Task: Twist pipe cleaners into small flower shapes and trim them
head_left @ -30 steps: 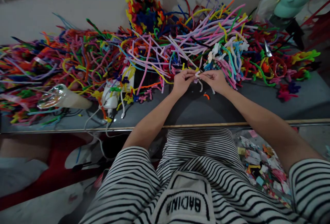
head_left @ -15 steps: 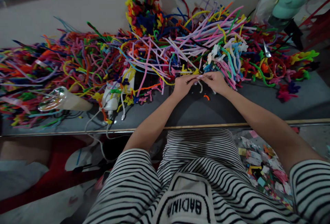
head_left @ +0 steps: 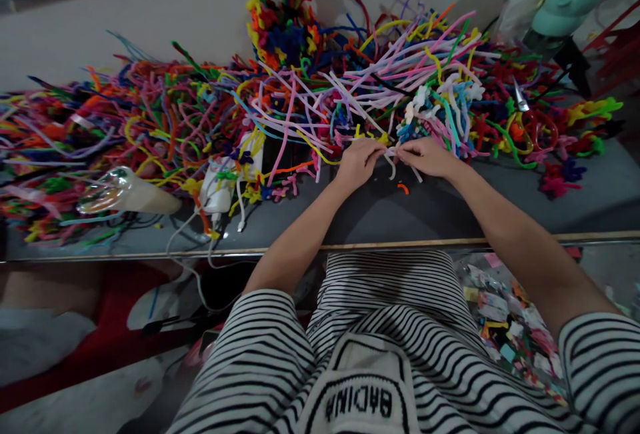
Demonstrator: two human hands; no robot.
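Observation:
My left hand (head_left: 359, 162) is closed, its fingertips pinching a pale lilac pipe cleaner (head_left: 391, 152) near the front of the pile. From the other side, my right hand (head_left: 425, 156) pinches the same pale piece, and a pale end (head_left: 417, 174) sticks out beneath its fingers. Fingers partly hide the bent shape. A short whitish curved stem (head_left: 393, 171) hangs or lies between the hands. Just below on the table is a small orange pipe cleaner scrap (head_left: 403, 189). Behind my hands lies a bunch of white, blue and pink pipe cleaner flowers (head_left: 440, 111).
A long heap of coloured pipe cleaners (head_left: 165, 107) runs along the grey table (head_left: 380, 221). Red-handled scissors (head_left: 521, 97) rest at right, near a green bottle (head_left: 563, 7). To the left are a white power strip (head_left: 216, 187) with cables and a plastic-topped cup (head_left: 135, 193). Another person's leg (head_left: 50, 291) shows at lower left.
My fingertips have drawn slightly apart, and my right hand has turned a little. More of the pale pipe cleaner shows between and below them.

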